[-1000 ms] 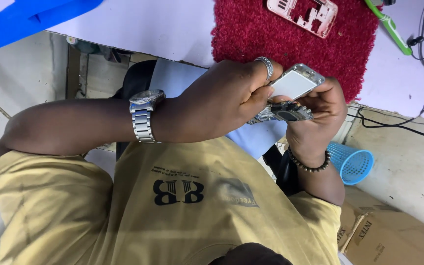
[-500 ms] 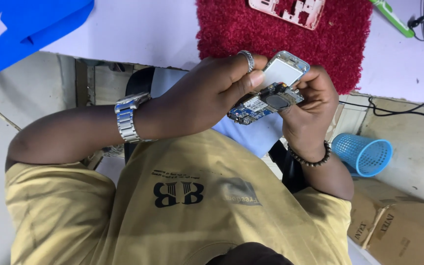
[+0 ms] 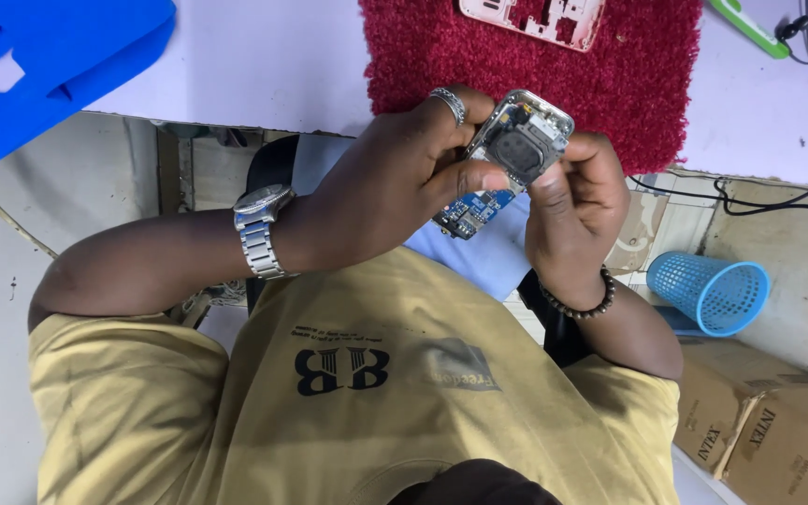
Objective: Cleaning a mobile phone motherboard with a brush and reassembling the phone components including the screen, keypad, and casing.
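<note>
Flipped since before, phone housing (image 3: 524,140) shows its inside; both hands grip it.

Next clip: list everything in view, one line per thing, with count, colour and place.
phone: 1, silver shell, opened, in both hands
board: 1, blue, under the left fingers
mat: 1, red, on the table
frame: 1, pale, on the mat, top edge
table: 1, white, top
plastic piece: 1, blue, top left
tool: 1, green, top right
cables: several, black, right
basket: 1, blue, right, on the floor
boxes: 2, brown, bottom right
watch: 1, silver, left wrist
bracelet: 1, dark beads, right wrist
left hand: grip on board, thumb at phone
right hand: grip on phone
</note>
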